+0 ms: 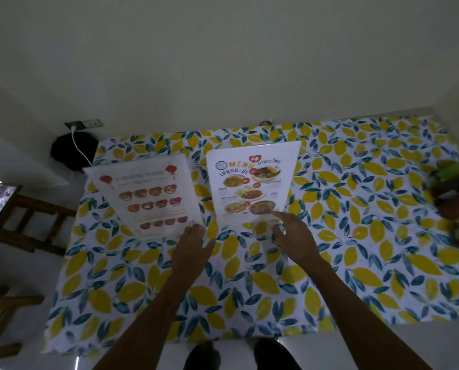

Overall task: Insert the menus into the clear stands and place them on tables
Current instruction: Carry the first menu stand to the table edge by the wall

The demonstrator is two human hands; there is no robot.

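Note:
Two menus stand side by side on a table with a lemon-print cloth [356, 236]. On the left, the Chinese food menu [148, 193] leans back in what looks like a clear stand. My left hand [193, 249] rests its fingertips on that menu's lower right corner, thumb spread to the side. On the right, the Thai menu [252, 182] sits in a clear stand whose see-through base [263, 229] shows below the sheet. My right hand [295, 241] pinches this base between index finger and thumb, with the index tip touching the menu's lower right edge.
Wooden chairs [22, 217] stand left of the table. A black object [68, 153] with a white cable sits by the wall outlet behind the left corner. Blurred green and brown items [455, 188] lie at the table's right edge. My shoes [239, 356] show below the near edge.

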